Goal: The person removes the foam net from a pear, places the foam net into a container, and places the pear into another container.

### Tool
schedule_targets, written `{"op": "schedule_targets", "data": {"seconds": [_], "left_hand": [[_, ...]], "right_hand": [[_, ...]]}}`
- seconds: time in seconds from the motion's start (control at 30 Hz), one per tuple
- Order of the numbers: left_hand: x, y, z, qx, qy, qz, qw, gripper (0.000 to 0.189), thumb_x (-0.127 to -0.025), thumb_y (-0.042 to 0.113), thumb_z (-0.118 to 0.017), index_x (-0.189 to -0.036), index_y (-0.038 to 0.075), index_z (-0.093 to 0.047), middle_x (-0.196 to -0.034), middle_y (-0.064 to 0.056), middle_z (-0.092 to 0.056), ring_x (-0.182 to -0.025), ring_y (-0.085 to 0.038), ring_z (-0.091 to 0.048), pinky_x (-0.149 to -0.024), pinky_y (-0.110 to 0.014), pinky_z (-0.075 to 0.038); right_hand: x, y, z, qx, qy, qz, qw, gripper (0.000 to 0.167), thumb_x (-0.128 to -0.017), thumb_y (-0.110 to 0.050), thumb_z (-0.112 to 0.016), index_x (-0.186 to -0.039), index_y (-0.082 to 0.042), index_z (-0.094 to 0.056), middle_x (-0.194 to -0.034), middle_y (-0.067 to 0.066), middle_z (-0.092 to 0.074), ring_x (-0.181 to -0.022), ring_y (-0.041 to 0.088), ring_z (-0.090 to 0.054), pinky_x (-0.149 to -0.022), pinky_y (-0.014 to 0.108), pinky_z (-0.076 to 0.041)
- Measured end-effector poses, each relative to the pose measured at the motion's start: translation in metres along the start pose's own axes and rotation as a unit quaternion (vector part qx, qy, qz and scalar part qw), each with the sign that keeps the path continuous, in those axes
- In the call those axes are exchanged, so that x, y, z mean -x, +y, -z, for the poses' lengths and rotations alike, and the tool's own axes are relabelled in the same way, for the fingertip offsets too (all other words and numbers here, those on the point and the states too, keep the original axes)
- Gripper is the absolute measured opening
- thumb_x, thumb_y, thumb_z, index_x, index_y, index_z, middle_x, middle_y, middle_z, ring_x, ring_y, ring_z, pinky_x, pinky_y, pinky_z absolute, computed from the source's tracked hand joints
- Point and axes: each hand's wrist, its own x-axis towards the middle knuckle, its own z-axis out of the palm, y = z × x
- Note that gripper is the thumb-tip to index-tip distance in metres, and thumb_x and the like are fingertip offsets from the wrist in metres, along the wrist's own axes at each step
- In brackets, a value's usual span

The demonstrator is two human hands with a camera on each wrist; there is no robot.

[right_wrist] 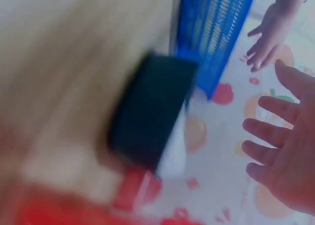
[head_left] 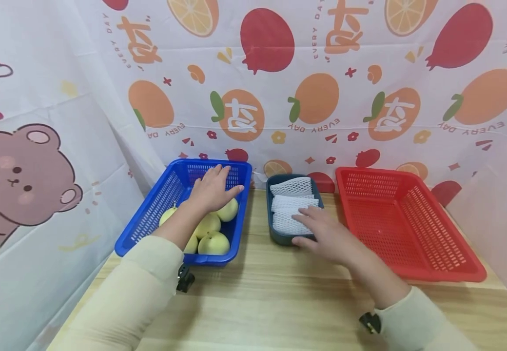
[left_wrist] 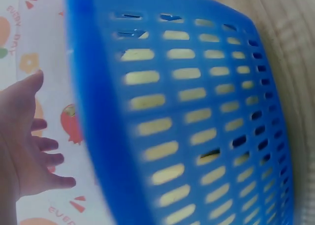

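My left hand (head_left: 215,189) hovers over the blue basket (head_left: 126,239), fingers spread and holding nothing. Inside that basket lie several pale yellow-green round fruits (head_left: 214,243), partly hidden by the hand and forearm. My right hand (head_left: 323,232) is above the front right of the dark green tray (head_left: 283,239), its fingers extended. White foam net sleeves (head_left: 292,187) lie in the tray. In the right wrist view the right hand (right_wrist: 290,146) is apart from the tray (right_wrist: 152,112), with its fingers spread. The left wrist view shows the left hand (left_wrist: 29,141) beyond the blue basket's rim.
A red basket (head_left: 367,219) with perforated walls stands to the right of the tray. All the containers rest on a wooden table (head_left: 253,302). A fruit-print cloth (head_left: 275,107) hangs behind, and a bear-print cloth (head_left: 60,243) hangs at the left.
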Motion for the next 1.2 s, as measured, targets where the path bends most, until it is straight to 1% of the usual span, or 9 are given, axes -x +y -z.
{"op": "schedule_targets", "data": {"seconds": [0.1,0.23,0.43,0.5,0.6,0.73,0.9,1.1,1.2], "left_hand": [[-0.002,0.002,0.006,-0.018,0.014,-0.015,0.9996,0.086,-0.094,0.065,-0.045,-0.159,0.015,-0.016,-0.164,-0.016,-0.014,-0.152,-0.037,-0.008,-0.115,-0.069,-0.011],[-0.008,0.0,0.013,-0.05,0.029,-0.03,0.9979,0.089,-0.093,0.069,-0.042,-0.159,0.018,-0.01,-0.165,-0.015,-0.011,-0.152,-0.037,-0.006,-0.113,-0.072,-0.009],[-0.02,-0.009,0.025,-0.087,0.05,-0.037,0.9942,0.091,-0.092,0.073,-0.037,-0.16,0.02,-0.005,-0.166,-0.014,-0.005,-0.152,-0.037,0.0,-0.112,-0.074,-0.001],[-0.024,-0.013,0.027,-0.096,0.055,-0.037,0.9932,0.091,-0.092,0.073,-0.036,-0.16,0.02,-0.005,-0.166,-0.014,-0.002,-0.152,-0.036,0.002,-0.112,-0.074,0.002],[-0.029,-0.018,0.028,-0.099,0.06,-0.038,0.9926,0.092,-0.092,0.075,-0.034,-0.16,0.02,-0.005,-0.166,-0.014,0.0,-0.152,-0.036,0.004,-0.111,-0.075,0.004],[-0.034,-0.019,0.026,-0.09,0.063,-0.034,0.9934,0.095,-0.09,0.078,-0.032,-0.16,0.02,-0.005,-0.166,-0.014,0.0,-0.152,-0.036,0.004,-0.11,-0.076,0.004],[-0.037,-0.017,0.022,-0.078,0.057,-0.017,0.9952,0.095,-0.089,0.078,-0.031,-0.16,0.02,-0.005,-0.166,-0.014,0.0,-0.152,-0.037,0.004,-0.108,-0.077,0.005],[-0.033,-0.021,0.017,-0.076,0.027,0.021,0.9965,0.092,-0.092,0.075,-0.032,-0.159,0.02,-0.002,-0.165,-0.017,0.002,-0.151,-0.04,0.007,-0.106,-0.078,0.007],[-0.03,-0.024,0.017,-0.082,0.022,0.037,0.9957,0.092,-0.093,0.074,-0.032,-0.159,0.018,-0.002,-0.165,-0.019,0.002,-0.15,-0.042,0.007,-0.106,-0.079,0.005]], "right_hand": [[-0.003,0.012,0.029,0.017,0.015,-0.003,0.9997,0.073,-0.085,-0.052,-0.071,-0.148,-0.024,-0.045,-0.155,0.008,-0.039,-0.144,0.034,-0.03,-0.102,0.06,-0.045],[-0.012,0.043,0.064,0.062,0.045,-0.036,0.9964,0.079,-0.085,-0.052,-0.07,-0.151,-0.02,-0.04,-0.156,0.012,-0.036,-0.144,0.038,-0.027,-0.104,0.065,-0.039],[-0.022,0.108,0.1,0.165,0.094,-0.093,0.9774,0.083,-0.09,-0.052,-0.063,-0.154,-0.012,-0.03,-0.156,0.022,-0.029,-0.143,0.046,-0.022,-0.112,0.07,-0.021],[-0.022,0.129,0.106,0.178,0.098,-0.116,0.9722,0.083,-0.091,-0.053,-0.06,-0.155,-0.011,-0.027,-0.156,0.023,-0.026,-0.143,0.047,-0.019,-0.112,0.071,-0.017],[-0.02,0.154,0.11,0.166,0.1,-0.147,0.9698,0.083,-0.094,-0.054,-0.055,-0.156,-0.011,-0.022,-0.157,0.025,-0.023,-0.143,0.05,-0.015,-0.112,0.073,-0.012],[-0.014,0.172,0.108,0.129,0.109,-0.175,0.9699,0.083,-0.095,-0.058,-0.049,-0.157,-0.011,-0.018,-0.157,0.027,-0.021,-0.143,0.052,-0.012,-0.111,0.075,-0.009],[-0.021,0.172,0.097,0.156,0.112,-0.179,0.9649,0.084,-0.093,-0.056,-0.053,-0.156,-0.012,-0.022,-0.156,0.024,-0.023,-0.141,0.05,-0.016,-0.11,0.074,-0.016],[-0.037,0.167,0.084,0.205,0.104,-0.18,0.9564,0.086,-0.09,-0.053,-0.061,-0.156,-0.013,-0.023,-0.156,0.022,-0.025,-0.14,0.049,-0.019,-0.107,0.073,-0.022],[-0.039,0.168,0.081,0.184,0.104,-0.181,0.9604,0.089,-0.089,-0.053,-0.062,-0.157,-0.014,-0.02,-0.156,0.022,-0.023,-0.141,0.049,-0.017,-0.108,0.074,-0.018]]}}
